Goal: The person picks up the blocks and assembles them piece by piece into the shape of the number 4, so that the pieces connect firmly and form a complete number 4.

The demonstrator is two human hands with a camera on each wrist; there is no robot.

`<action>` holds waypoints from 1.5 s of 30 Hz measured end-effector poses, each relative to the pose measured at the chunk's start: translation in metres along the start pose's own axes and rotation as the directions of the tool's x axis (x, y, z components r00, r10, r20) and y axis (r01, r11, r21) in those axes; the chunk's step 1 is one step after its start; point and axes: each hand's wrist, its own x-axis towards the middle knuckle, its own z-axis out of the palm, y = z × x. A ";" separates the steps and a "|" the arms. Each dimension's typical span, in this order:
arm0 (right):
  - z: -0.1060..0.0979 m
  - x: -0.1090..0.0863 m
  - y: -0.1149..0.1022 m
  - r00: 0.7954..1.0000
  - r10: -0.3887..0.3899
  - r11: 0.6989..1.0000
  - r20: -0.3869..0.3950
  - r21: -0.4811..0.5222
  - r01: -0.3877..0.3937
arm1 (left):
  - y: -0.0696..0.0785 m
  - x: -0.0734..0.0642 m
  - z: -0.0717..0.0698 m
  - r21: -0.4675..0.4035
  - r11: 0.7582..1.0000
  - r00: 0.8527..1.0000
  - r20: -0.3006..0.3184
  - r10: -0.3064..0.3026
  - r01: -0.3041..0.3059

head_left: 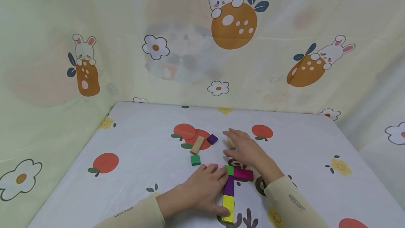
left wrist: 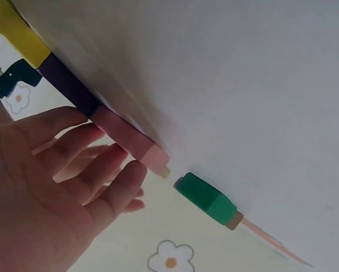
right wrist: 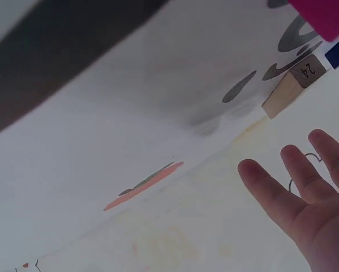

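Several coloured blocks lie in a T shape: a pink block (left wrist: 127,133), a light green block (head_left: 230,170) and a magenta block (head_left: 243,174) across the top, with a purple block (head_left: 228,186) and a yellow block (head_left: 228,203) as the stem. My left hand (head_left: 200,189) lies along it, relaxed fingertips touching the pink block's side and the thumb at the yellow block's near end. Farther off, my right hand (head_left: 245,149) reaches with spread fingers over a plain wooden block (right wrist: 285,93) marked 24, partly hidden in the head view; fingertips show apart from it in the right wrist view.
Left of the right hand lie a purple cube (head_left: 212,139), another plain wooden block (head_left: 197,145) and a dark green block (head_left: 195,160). A white cloth with fruit prints (head_left: 133,133) covers the table. A patterned curtain (head_left: 186,10) stands behind and at both sides.
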 end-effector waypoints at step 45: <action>0.002 0.026 0.013 0.987 0.082 0.996 0.136 -0.052 -0.075 | 0.000 0.002 0.003 -0.001 1.000 1.000 0.011 -0.003 0.003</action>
